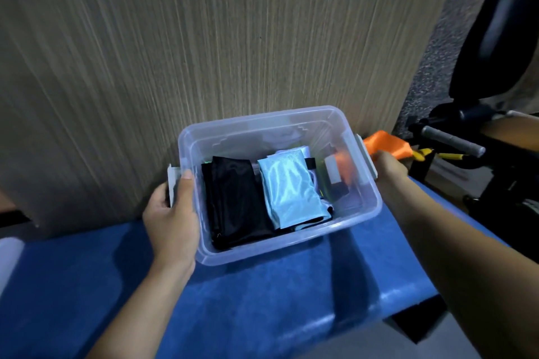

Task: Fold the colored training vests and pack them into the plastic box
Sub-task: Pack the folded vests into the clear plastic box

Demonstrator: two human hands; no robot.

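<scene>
Two hands hold a clear plastic box [354,214] at its short ends. The box stands on a blue counter [262,300], with its far side just beside a wood-grain panel [175,52]. The left hand [172,213] grips the box's left end, thumb laid over the rim and fingers curled round the grey latch [174,183] on the outside. The right hand [389,167] grips the box's right end at the other latch [368,156]; its fingers are mostly hidden behind the rim. Inside the box, a folded black vest [233,201] lies toward the left end and a folded light-blue vest [291,189] lies beside it toward the middle, both resting on other folded pieces. An orange vest [385,143] lies outside the box, just beyond its right end, touching the right hand. Beyond the box's right end stands dark equipment [481,96] with a grey handle.
</scene>
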